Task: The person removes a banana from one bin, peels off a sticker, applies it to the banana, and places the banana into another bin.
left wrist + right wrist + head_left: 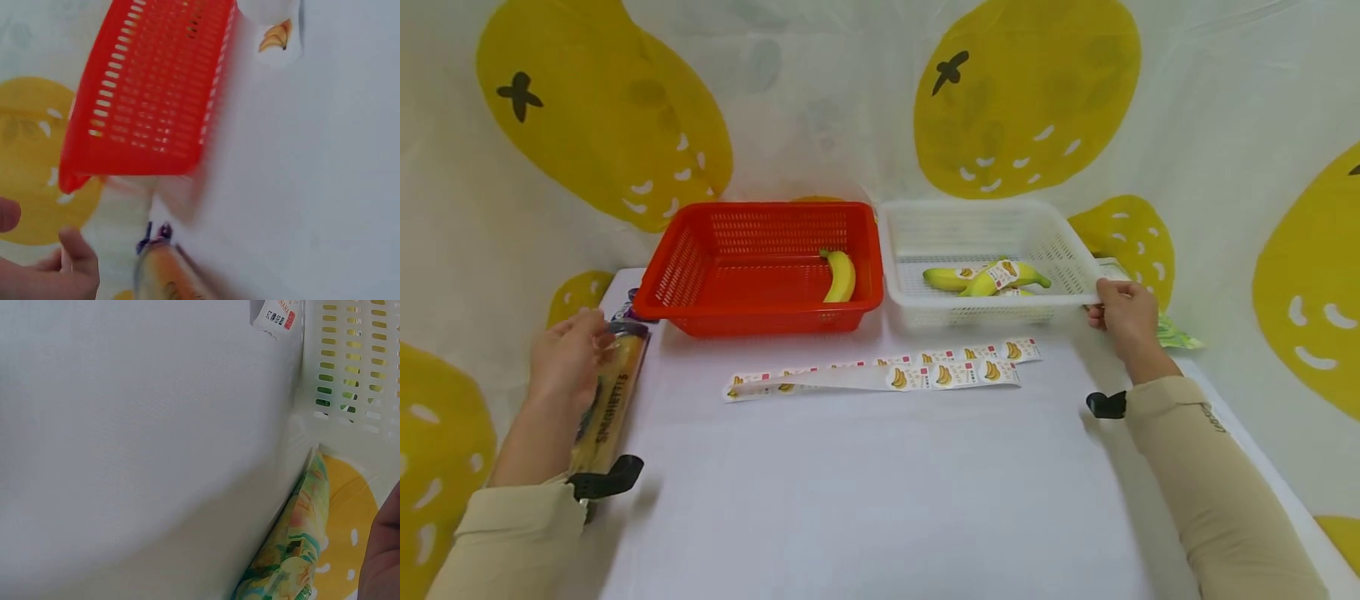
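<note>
My right hand (1126, 321) grips the near right corner of a white plastic basket (1000, 302). Inside that basket lie several bananas (1003, 277) with stickers on them. My left hand (565, 358) is raised above a spaghetti packet (617, 392), left of the red plastic basket (767, 321). In the left wrist view a gap shows between the fingertips of this hand (59, 269), with nothing held. One banana (841, 277) without a visible sticker lies at the right side of the red basket. Only an edge of the right hand (384, 550) shows in the right wrist view.
Strips of banana stickers (943, 375) lie on the white table (880, 483) before the baskets. A colourful packet (294, 544) lies beside the white basket. Something purple (627, 307) sits behind the spaghetti. A fruit-print cloth (820, 100) hangs behind and along the sides.
</note>
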### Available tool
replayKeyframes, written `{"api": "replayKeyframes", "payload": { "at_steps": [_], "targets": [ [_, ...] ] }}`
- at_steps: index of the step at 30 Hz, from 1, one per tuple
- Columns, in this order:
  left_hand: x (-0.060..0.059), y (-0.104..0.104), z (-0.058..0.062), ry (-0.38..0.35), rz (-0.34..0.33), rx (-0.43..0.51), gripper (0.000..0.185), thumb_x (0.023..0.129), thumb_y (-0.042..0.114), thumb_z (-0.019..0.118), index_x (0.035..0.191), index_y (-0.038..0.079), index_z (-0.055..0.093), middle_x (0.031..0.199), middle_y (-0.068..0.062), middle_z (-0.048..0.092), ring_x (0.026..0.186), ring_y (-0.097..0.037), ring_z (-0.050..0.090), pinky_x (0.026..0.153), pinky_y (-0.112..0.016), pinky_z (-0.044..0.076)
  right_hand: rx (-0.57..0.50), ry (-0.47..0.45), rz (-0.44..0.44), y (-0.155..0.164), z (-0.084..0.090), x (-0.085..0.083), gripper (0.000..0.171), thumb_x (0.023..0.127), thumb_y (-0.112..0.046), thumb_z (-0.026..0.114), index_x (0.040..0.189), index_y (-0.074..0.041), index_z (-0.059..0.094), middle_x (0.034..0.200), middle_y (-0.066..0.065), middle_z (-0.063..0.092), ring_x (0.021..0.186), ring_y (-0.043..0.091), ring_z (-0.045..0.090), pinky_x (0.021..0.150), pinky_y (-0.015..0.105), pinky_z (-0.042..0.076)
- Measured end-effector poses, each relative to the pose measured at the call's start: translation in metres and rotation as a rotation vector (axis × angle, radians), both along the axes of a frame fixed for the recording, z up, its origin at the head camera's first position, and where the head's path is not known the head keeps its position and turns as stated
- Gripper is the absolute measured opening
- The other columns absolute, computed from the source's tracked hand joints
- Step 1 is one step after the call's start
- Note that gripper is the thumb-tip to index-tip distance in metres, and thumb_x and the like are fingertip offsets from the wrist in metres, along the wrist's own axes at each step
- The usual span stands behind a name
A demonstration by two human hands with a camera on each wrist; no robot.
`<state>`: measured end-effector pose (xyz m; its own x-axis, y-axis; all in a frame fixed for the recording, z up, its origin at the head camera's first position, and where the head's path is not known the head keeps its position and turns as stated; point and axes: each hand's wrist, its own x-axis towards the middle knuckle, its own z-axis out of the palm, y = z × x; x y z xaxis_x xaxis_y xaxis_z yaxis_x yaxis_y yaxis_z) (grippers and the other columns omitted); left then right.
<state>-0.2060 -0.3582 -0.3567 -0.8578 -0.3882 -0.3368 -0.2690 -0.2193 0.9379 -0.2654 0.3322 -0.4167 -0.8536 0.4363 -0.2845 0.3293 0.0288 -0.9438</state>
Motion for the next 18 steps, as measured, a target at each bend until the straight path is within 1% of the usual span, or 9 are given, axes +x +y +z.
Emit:
{"api": "replayKeyframes", "payload": {
  "at_steps": [1, 2, 3, 5, 8, 12, 14, 18],
  "targets": [
    [-0.001, -0.001, -0.003, -0.011, -0.025, 0.055, 0.027, 0.094, 0.035, 0.072, 0.112, 0.02, 0.059, 0.104, 0.009, 0.054, 0.09, -0.008, 0.055, 0.07, -0.016, 0.053, 0.009, -0.011, -0.002, 0.001, 0.0, 0.0, 0.02, 0.102, -0.039, 0.059, 0.105, -0.021, 0.049, 0.067, -0.007, 0.061, 0.055, 0.005, 0.06, 0.056, 0.018, 0.056],
    [-0.002, 0.0, -0.006, -0.01, -0.054, 0.109, 0.029, 0.092, 0.035, 0.074, 0.111, 0.019, 0.06, 0.102, 0.008, 0.058, 0.089, -0.009, 0.057, 0.072, -0.017, 0.055, 0.015, -0.016, -0.005, 0.001, 0.001, 0.0, 0.02, 0.102, -0.04, 0.058, 0.105, -0.021, 0.05, 0.067, -0.008, 0.061, 0.055, 0.005, 0.06, 0.056, 0.018, 0.056],
    [-0.003, 0.001, -0.008, 0.0, -0.069, 0.156, 0.03, 0.091, 0.034, 0.076, 0.11, 0.016, 0.062, 0.098, 0.005, 0.062, 0.087, -0.011, 0.06, 0.072, -0.018, 0.057, 0.013, -0.018, -0.011, 0.001, 0.001, -0.001, 0.02, 0.102, -0.04, 0.058, 0.105, -0.022, 0.05, 0.067, -0.008, 0.061, 0.055, 0.005, 0.06, 0.056, 0.018, 0.055],
    [-0.006, 0.004, -0.011, 0.015, -0.082, 0.203, 0.028, 0.089, 0.03, 0.078, 0.109, 0.015, 0.067, 0.091, 0.004, 0.07, 0.083, -0.012, 0.066, 0.074, -0.02, 0.059, 0.003, -0.016, -0.023, 0.001, 0.001, -0.001, 0.02, 0.102, -0.039, 0.059, 0.105, -0.021, 0.05, 0.066, -0.007, 0.061, 0.054, 0.005, 0.06, 0.055, 0.018, 0.055],
    [-0.008, 0.009, -0.012, 0.018, -0.043, 0.21, 0.027, 0.087, 0.027, 0.08, 0.112, 0.019, 0.073, 0.091, 0.005, 0.075, 0.081, -0.01, 0.072, 0.076, -0.02, 0.059, 0.005, -0.011, -0.028, 0.0, 0.0, -0.002, 0.02, 0.102, -0.039, 0.059, 0.105, -0.021, 0.05, 0.066, -0.008, 0.061, 0.053, 0.005, 0.06, 0.054, 0.019, 0.055],
    [-0.012, 0.012, -0.012, -0.024, 0.015, 0.206, 0.04, 0.081, 0.03, 0.083, 0.119, 0.024, 0.072, 0.098, 0.01, 0.075, 0.084, -0.008, 0.075, 0.078, -0.019, 0.058, 0.055, -0.026, -0.022, -0.002, -0.001, -0.003, 0.02, 0.102, -0.041, 0.058, 0.107, -0.024, 0.05, 0.07, -0.008, 0.061, 0.056, 0.004, 0.06, 0.056, 0.019, 0.056],
    [-0.014, 0.012, -0.012, -0.04, 0.038, 0.225, 0.044, 0.079, 0.029, 0.085, 0.121, 0.025, 0.071, 0.1, 0.011, 0.075, 0.085, -0.008, 0.075, 0.078, -0.019, 0.058, 0.077, -0.045, -0.022, -0.002, -0.001, -0.003, 0.021, 0.102, -0.044, 0.057, 0.108, -0.025, 0.05, 0.073, -0.008, 0.061, 0.058, 0.004, 0.06, 0.058, 0.018, 0.056],
    [-0.019, 0.013, -0.014, -0.062, 0.093, 0.266, 0.044, 0.078, 0.026, 0.086, 0.12, 0.026, 0.072, 0.108, 0.01, 0.073, 0.087, -0.008, 0.076, 0.078, -0.019, 0.058, 0.066, -0.069, -0.029, -0.002, 0.001, -0.002, 0.023, 0.101, -0.046, 0.058, 0.109, -0.026, 0.05, 0.077, -0.007, 0.062, 0.06, 0.005, 0.06, 0.06, 0.018, 0.056]
  ]
}}
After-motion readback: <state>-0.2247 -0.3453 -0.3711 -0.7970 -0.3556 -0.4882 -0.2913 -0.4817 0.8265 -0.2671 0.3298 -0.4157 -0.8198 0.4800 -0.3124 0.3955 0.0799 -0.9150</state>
